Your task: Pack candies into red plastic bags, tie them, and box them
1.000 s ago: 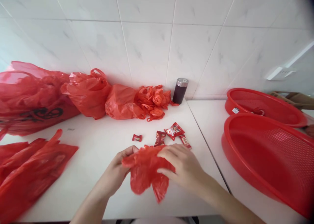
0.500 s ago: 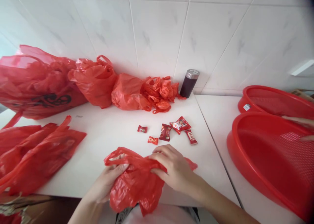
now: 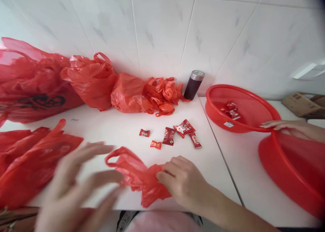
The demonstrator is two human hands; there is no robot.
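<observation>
A small red plastic bag (image 3: 138,177) lies crumpled at the near edge of the white table (image 3: 111,137). My right hand (image 3: 181,183) pinches its right side and holds it down. My left hand (image 3: 73,188) is blurred, lifted off the bag with fingers spread, holding nothing, left of the bag. Just beyond the bag lie several red wrapped candies (image 3: 169,136) scattered on the table.
Red plastic bags are piled along the wall (image 3: 96,81) and at the left (image 3: 30,157). A dark thermos (image 3: 193,84) stands by the wall. Two red mesh baskets (image 3: 241,106) (image 3: 297,171) sit at the right; another person's hand (image 3: 286,127) rests on a basket rim. A cardboard box (image 3: 302,103) is far right.
My left hand let go of the bag and swung out to the left, fingers open. The baskets at the right shifted, with another person's hand on them. The bag dropped flatter onto the table.
</observation>
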